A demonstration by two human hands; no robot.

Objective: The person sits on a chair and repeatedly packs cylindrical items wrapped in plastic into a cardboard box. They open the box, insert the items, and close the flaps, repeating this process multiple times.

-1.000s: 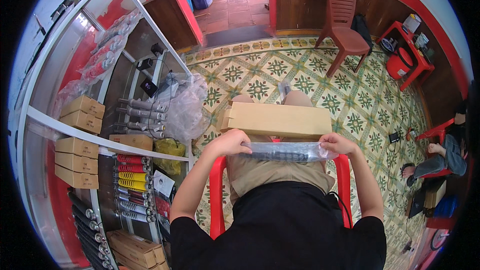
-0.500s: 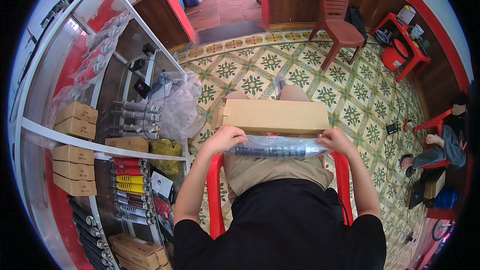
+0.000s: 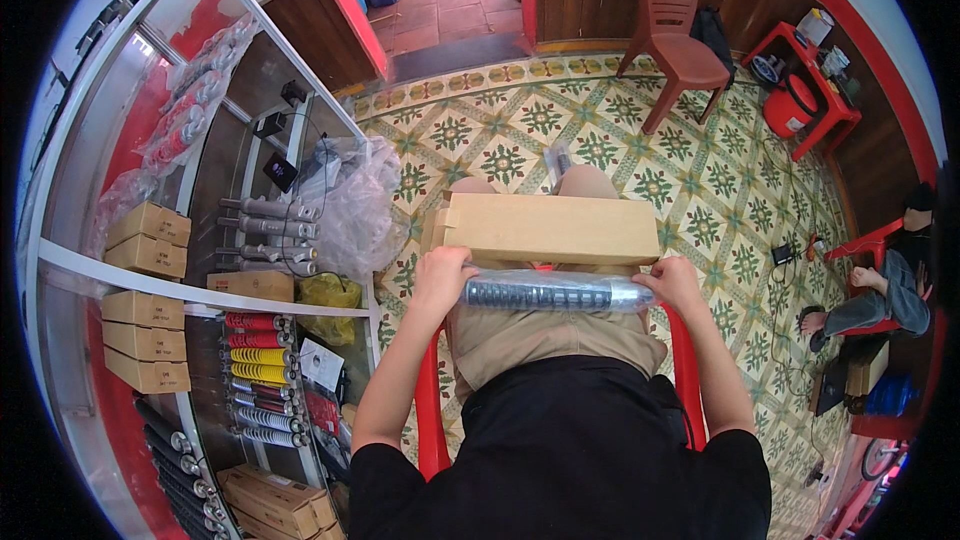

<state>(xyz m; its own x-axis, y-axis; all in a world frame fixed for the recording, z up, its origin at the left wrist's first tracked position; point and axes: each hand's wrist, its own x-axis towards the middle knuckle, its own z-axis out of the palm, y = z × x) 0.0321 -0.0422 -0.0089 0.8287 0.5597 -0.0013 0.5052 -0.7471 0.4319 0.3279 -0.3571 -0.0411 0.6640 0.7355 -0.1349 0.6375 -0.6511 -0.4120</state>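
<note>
A shock absorber (image 3: 540,294) with a dark coil spring and a silver right end lies crosswise over my lap, wrapped in clear plastic. My left hand (image 3: 441,278) pinches the wrap at the left end, its fingertips partly hidden. At the silver end, my right hand (image 3: 677,281) grips the plastic between thumb and fingers. Just beyond, a long brown cardboard box (image 3: 556,228) rests across my thighs, parallel to the shock absorber.
On my left, a glass display case (image 3: 200,292) holds boxes, coil springs and metal fork tubes. A crumpled plastic bag (image 3: 352,202) sits beside it. A brown chair (image 3: 682,55) stands ahead right, near a red table (image 3: 822,90). Another person (image 3: 888,295) sits at far right.
My left hand has shifted slightly left and its fingers have curled in. The wrapped shock absorber has tilted a little, its right end higher, and its spring shows more plainly through the plastic.
</note>
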